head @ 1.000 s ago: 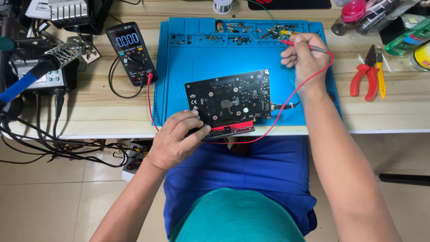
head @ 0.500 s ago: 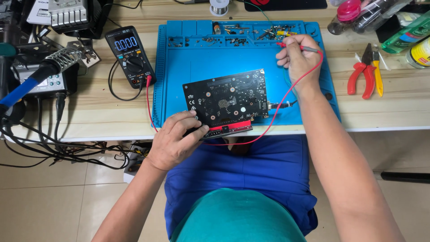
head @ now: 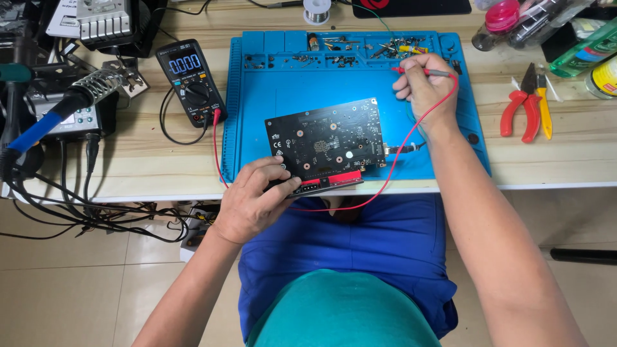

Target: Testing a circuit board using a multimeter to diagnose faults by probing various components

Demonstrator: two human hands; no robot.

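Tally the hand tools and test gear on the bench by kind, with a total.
Multimeter: 1
Red test probe in the right hand: 1
Soldering iron: 1
Red-handled pliers: 1
Yellow-handled tool: 1
Total: 5

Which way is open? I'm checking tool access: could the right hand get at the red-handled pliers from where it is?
Probably yes: the right hand holds a red probe, but the bare wooden table between it and the red-handled pliers looks unobstructed.
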